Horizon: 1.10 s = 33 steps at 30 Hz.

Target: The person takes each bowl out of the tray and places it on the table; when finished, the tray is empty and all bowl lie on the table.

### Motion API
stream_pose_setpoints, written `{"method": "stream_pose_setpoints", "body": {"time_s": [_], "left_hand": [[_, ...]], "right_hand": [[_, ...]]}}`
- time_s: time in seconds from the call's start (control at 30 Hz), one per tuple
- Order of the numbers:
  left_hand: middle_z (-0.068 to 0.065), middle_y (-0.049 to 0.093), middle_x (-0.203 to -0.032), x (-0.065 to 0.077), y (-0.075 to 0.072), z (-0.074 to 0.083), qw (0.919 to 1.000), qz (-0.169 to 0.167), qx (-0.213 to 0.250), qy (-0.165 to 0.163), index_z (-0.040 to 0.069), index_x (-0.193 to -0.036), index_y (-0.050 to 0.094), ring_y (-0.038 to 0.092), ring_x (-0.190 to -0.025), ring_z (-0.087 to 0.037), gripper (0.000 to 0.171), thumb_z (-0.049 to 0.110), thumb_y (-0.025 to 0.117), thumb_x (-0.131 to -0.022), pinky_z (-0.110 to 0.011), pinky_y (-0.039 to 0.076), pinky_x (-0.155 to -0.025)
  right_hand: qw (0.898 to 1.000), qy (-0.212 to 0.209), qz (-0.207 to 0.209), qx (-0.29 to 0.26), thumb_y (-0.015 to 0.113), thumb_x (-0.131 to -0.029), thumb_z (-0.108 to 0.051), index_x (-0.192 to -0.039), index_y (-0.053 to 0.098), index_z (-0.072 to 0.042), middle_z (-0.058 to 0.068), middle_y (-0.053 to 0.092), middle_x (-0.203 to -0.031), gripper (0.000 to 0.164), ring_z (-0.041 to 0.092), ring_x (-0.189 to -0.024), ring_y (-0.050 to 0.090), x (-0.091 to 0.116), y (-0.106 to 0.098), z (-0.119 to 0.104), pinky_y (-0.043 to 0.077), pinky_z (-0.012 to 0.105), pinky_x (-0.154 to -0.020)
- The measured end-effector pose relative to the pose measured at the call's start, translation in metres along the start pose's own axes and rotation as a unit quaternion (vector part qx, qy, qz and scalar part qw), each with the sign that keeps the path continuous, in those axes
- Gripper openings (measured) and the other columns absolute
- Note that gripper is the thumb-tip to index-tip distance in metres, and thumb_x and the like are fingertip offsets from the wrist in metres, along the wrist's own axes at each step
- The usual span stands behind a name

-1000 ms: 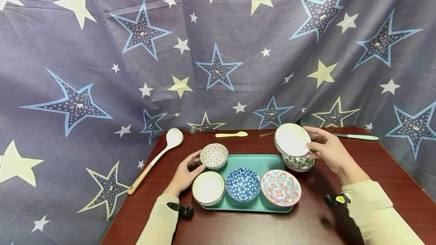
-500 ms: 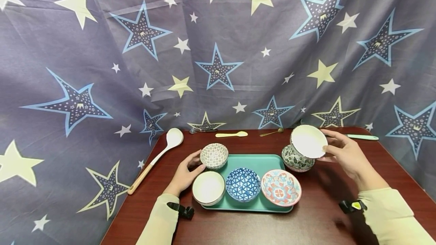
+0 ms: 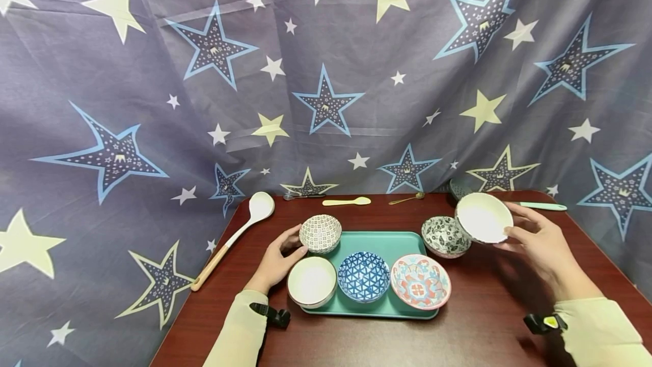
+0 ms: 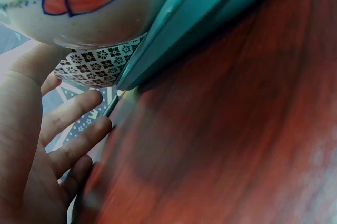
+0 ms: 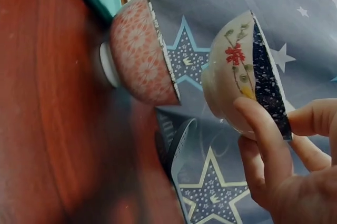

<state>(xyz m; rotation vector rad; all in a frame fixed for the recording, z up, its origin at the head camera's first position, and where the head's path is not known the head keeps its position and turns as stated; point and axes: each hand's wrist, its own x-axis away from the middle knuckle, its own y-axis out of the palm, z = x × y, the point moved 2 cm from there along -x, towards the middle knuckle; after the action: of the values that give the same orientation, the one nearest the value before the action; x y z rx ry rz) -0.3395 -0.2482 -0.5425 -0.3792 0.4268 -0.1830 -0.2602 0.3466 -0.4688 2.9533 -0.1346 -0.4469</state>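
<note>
My right hand [image 3: 542,245] grips a bowl [image 3: 484,218] by its rim, thumb on one side and fingers on the other. The bowl has a white inside; its outside, in the right wrist view, shows flowers and a dark speckled band. It is held above the table, right of a leaf-patterned bowl [image 3: 446,237] with a pink flowered outside [image 5: 142,55]. My left hand [image 3: 277,259] lies beside a small patterned bowl [image 3: 320,233] and a cream bowl [image 3: 312,281]. Its fingers [image 4: 79,142] are loosely extended in the left wrist view; contact with the small bowl cannot be made out.
A teal tray [image 3: 387,240] bears the two left bowls, a blue-and-white bowl [image 3: 364,277] and a pink floral bowl [image 3: 420,281]. A ladle [image 3: 261,207] lies at left. Along the back lie a yellow spoon [image 3: 346,201], a small gold utensil [image 3: 407,199] and a green-handled utensil [image 3: 545,206].
My right hand has carried the white-inside bowl rightward and slightly down, away from above the leaf-patterned bowl, which is now uncovered. The left hand has stayed in place.
</note>
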Motion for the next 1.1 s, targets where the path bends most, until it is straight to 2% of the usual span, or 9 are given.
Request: {"method": "stream_pose_setpoints", "body": {"time_s": [0.07,0.13,0.3,0.4,0.57,1.1], "left_hand": [[-0.023,0.071,-0.123,0.000,0.000,0.002,1.0000,-0.001,0.001,-0.001,0.004,-0.154,0.050,0.064,-0.115,-0.047,0.063,0.011,0.076,-0.098,-0.071,0.042,-0.100],[-0.026,0.070,-0.123,0.001,0.000,0.008,1.0000,-0.003,0.004,-0.004,0.001,-0.154,0.049,0.063,-0.116,-0.050,0.063,0.011,0.076,-0.098,-0.072,0.042,-0.100],[-0.029,0.069,-0.124,0.004,-0.002,0.027,0.9998,-0.008,0.015,-0.004,-0.002,-0.152,0.050,0.062,-0.116,-0.051,0.061,0.010,0.075,-0.098,-0.071,0.042,-0.100],[-0.029,0.069,-0.123,0.006,-0.002,0.033,0.9998,-0.008,0.016,0.004,-0.004,-0.152,0.049,0.063,-0.115,-0.051,0.061,0.011,0.075,-0.098,-0.070,0.043,-0.100],[-0.029,0.069,-0.123,0.006,-0.002,0.035,0.9998,-0.010,0.017,0.005,-0.004,-0.152,0.049,0.063,-0.115,-0.051,0.062,0.011,0.075,-0.098,-0.071,0.043,-0.100],[-0.026,0.071,-0.121,0.005,-0.001,0.033,0.9999,-0.008,0.011,0.000,-0.001,-0.152,0.051,0.064,-0.114,-0.047,0.062,0.014,0.076,-0.098,-0.070,0.043,-0.100]], "right_hand": [[0.999,0.032,0.015,-0.020,0.065,-0.093,0.016,-0.141,0.064,-0.012,0.001,0.068,-0.103,0.056,0.015,-0.079,0.074,0.001,-0.003,-0.004,0.062,0.037,-0.064],[0.998,0.046,0.027,-0.031,0.063,-0.093,0.019,-0.140,0.064,-0.012,0.002,0.067,-0.102,0.057,0.017,-0.079,0.074,0.004,-0.004,-0.005,0.062,0.038,-0.064],[0.996,0.035,0.059,-0.052,0.062,-0.093,0.020,-0.139,0.067,-0.013,0.003,0.065,-0.099,0.057,0.016,-0.077,0.074,0.009,-0.012,0.002,0.062,0.038,-0.062],[0.995,0.031,0.062,-0.079,0.060,-0.093,0.021,-0.137,0.068,-0.014,0.004,0.065,-0.098,0.057,0.016,-0.077,0.074,0.011,-0.018,0.006,0.061,0.039,-0.063],[0.992,0.034,0.055,-0.104,0.059,-0.093,0.022,-0.134,0.069,-0.015,0.006,0.064,-0.098,0.056,0.018,-0.078,0.074,0.014,-0.025,0.010,0.062,0.040,-0.064],[0.988,0.103,0.069,-0.087,0.059,-0.093,0.022,-0.117,0.074,-0.025,-0.001,0.067,-0.099,0.055,0.015,-0.079,0.073,0.019,-0.042,0.028,0.062,0.041,-0.064]]}}
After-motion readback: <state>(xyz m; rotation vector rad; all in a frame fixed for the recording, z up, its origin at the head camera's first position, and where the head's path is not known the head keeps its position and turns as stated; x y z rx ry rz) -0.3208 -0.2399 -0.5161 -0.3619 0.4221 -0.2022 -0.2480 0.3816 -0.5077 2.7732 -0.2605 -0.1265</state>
